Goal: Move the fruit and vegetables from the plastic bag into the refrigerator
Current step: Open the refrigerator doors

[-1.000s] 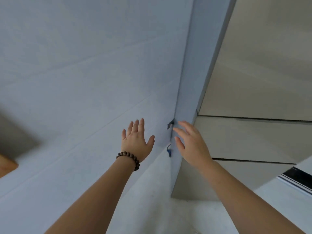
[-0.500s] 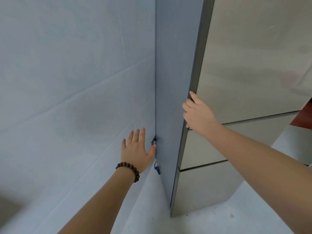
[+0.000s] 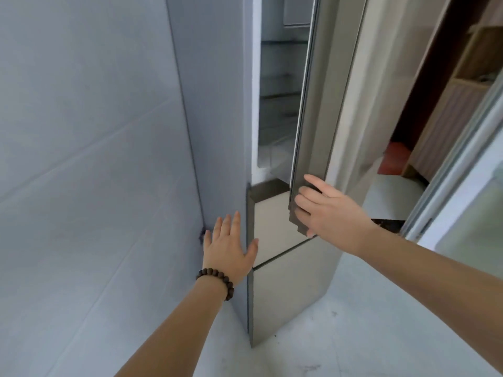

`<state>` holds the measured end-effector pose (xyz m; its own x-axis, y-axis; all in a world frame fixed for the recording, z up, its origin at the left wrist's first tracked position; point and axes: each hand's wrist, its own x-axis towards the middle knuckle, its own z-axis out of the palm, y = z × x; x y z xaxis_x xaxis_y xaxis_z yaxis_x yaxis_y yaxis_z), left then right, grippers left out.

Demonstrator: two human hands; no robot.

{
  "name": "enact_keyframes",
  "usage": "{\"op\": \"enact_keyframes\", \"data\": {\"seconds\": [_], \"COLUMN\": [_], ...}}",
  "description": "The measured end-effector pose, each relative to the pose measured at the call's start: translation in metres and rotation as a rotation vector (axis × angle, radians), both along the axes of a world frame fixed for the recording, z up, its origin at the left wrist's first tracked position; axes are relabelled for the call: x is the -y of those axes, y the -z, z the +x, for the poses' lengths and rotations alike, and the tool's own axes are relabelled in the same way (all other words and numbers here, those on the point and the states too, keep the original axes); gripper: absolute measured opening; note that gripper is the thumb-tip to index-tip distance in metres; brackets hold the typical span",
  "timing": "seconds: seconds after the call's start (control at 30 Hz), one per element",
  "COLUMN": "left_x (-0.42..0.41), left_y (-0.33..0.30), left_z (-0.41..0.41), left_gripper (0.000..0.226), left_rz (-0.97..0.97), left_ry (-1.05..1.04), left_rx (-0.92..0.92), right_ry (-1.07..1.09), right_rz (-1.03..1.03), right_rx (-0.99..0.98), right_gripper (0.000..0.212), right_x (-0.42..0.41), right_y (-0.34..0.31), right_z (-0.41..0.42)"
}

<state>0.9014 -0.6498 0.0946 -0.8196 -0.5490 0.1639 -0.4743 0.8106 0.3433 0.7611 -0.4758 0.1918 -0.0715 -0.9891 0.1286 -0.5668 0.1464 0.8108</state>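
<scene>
Door status: upper refrigerator door (image 3: 313,104) is now cracked open; half a second ago it was flush shut, with the right hand just hooking its left edge. Right hand (image 3: 332,210) grips the door's lower left corner, fingers curled around the edge, thumb on top. Left hand (image 3: 228,251) is flat with fingers spread wide, holding nothing, resting on or just off the grey side panel (image 3: 212,131) of the refrigerator; contact can't be confirmed. Beaded bracelet (image 3: 217,281) on that wrist.

Meaning for the task: access step underway, no loading yet. Gap is narrow, likely too tight to pass produce; door needs to swing further right.

Orientation: refrigerator stands upright, long axis vertical, front facing right and near, tight against the tiled wall (image 3: 81,159) on the left. Door hinges on the far right side, opening from the left edge. Glass shelves (image 3: 280,96) visible through the gap look bare as far as I can see. Lower drawer fronts (image 3: 285,289) shut.

Plastic bag and produce: not in view, location unknown.
</scene>
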Motion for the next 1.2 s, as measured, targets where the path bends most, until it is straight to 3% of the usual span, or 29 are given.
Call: {"op": "enact_keyframes", "data": {"seconds": [0.23,0.33,0.4,0.53,0.67,0.97,1.07,1.2], "left_x": [-0.052,-0.069,-0.08,-0.099,-0.116,-0.158,-0.174,-0.194], "left_y": [-0.001,-0.003,-0.005,-0.006,-0.008,-0.02,-0.025,-0.032], "left_z": [-0.037,-0.054,-0.062,-0.073,-0.083,-0.115,-0.128,-0.147], "left_gripper": [0.073,0.073,0.073,0.071,0.071,0.073,0.074,0.074], "left_rz": [0.008,0.022,0.032,0.027,-0.009,-0.042,-0.055,-0.064], "left_ry": [0.163,0.201,0.232,0.294,0.35,0.457,0.492,0.534], "left_rx": [-0.029,-0.045,-0.059,-0.098,-0.093,-0.088,-0.089,-0.092], "right_ry": [0.069,0.14,0.198,0.3,0.411,0.547,0.664,0.722], "right_rz": [-0.165,-0.268,-0.306,-0.419,-0.664,-0.875,-0.982,-1.061], "right_rx": [0.025,0.034,0.047,0.075,0.129,0.316,0.346,0.369], "right_gripper": [0.023,0.046,0.046,0.033,0.017,0.07,0.074,0.064], "right_x": [-0.101,-0.133,-0.152,-0.19,-0.207,-0.165,-0.166,-0.195], "right_y": [0.012,0.025,0.036,0.054,0.058,0.02,0.025,0.031], "right_z": [0.015,0.021,0.022,0.024,0.034,0.014,-0.011,-0.035]}}
